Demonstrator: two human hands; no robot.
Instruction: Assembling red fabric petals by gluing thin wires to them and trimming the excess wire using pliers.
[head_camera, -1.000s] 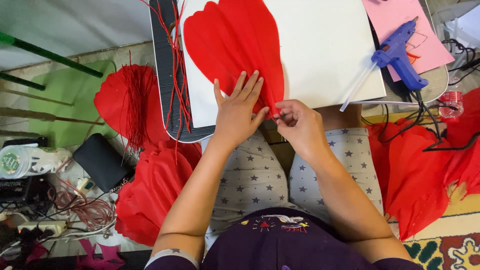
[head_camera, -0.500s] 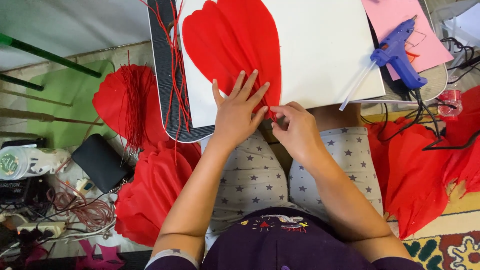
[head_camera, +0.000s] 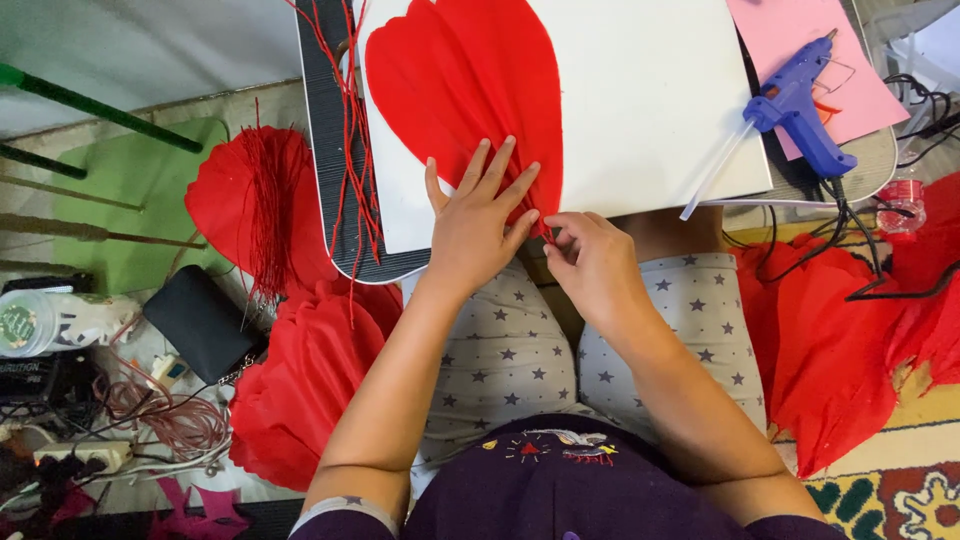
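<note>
The paper petals (head_camera: 470, 90) were solid red. The board (head_camera: 640, 100) beneath was plain white. The glue gun (head_camera: 800, 115) was blue; the sheet (head_camera: 800, 40) under it was pink. The trousers (head_camera: 500, 350) were grey with dark stars. The mat (head_camera: 120, 200) was green.

Bright, even light from above — soft shadows under the forearms, colours vivid, sharp focus, slight wide-angle bending at edges.
</note>
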